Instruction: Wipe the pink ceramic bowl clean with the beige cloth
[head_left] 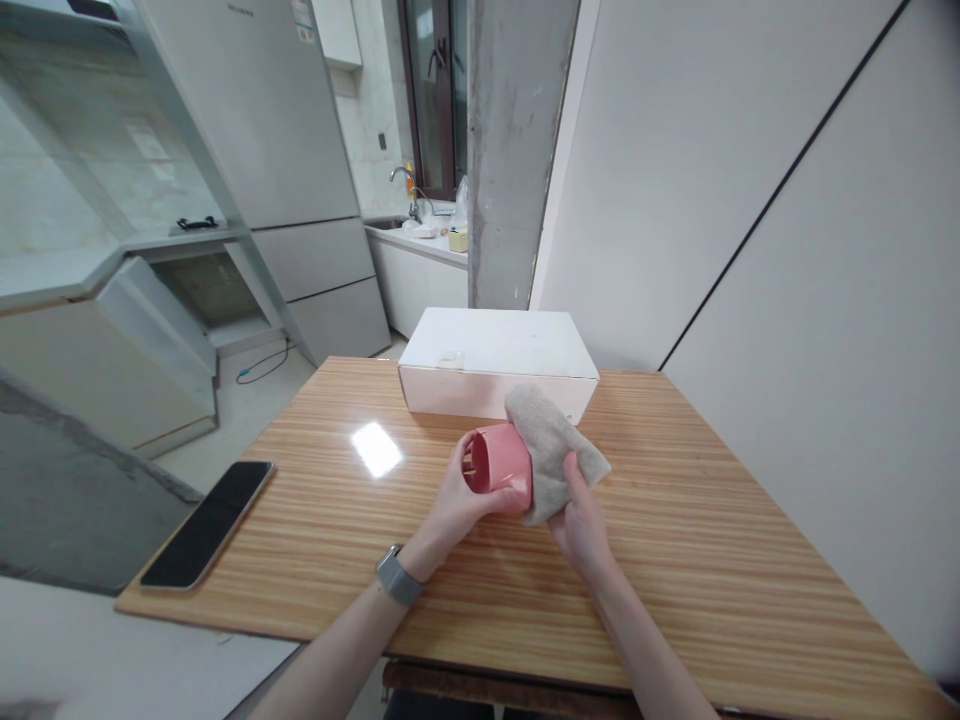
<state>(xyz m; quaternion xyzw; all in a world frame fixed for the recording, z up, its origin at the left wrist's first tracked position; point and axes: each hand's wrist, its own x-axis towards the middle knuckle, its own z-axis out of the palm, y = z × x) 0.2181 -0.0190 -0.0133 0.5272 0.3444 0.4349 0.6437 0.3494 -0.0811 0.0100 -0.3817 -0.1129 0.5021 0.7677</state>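
A pink cup-like container (508, 462) lies tipped on its side above the table, its opening turned to the left. My left hand (469, 490) is closed around it near the rim, thumb along the near side and some fingers at the opening. In my right hand (579, 515) is a grey-beige cloth (546, 445), pinched with the thumb on top. The cloth presses against the container's right end and hides that end. Most fingers of the right hand are out of sight behind the cloth.
A white box (499, 345) stands at the table's far edge, just beyond my hands. A dark-screened phone (208, 525) lies at the left edge of the wooden table (697, 520). A white wall (847, 330) borders the right; a fridge (255, 120) stands beyond.
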